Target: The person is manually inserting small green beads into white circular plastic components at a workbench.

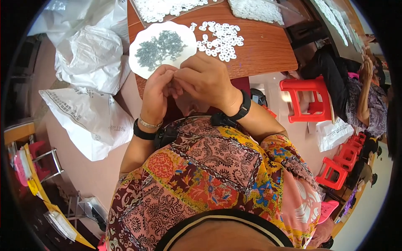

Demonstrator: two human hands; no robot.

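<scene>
My left hand point(157, 94) and my right hand point(207, 79) meet fingertip to fingertip at the near edge of a wooden table point(268, 50). Their fingers pinch together on something very small that stays hidden between them. Just beyond my hands sits a white plate point(138, 42) heaped with small grey screws point(161, 48). To its right lies a loose pile of small white plastic rings point(220, 39). Both wrists wear black bands.
White plastic sacks point(90, 58) lie on the floor to the left. Trays of more white parts point(255, 9) stand at the table's far side. Red plastic stools point(307, 100) stand to the right, where another person point(360, 96) sits at a second table.
</scene>
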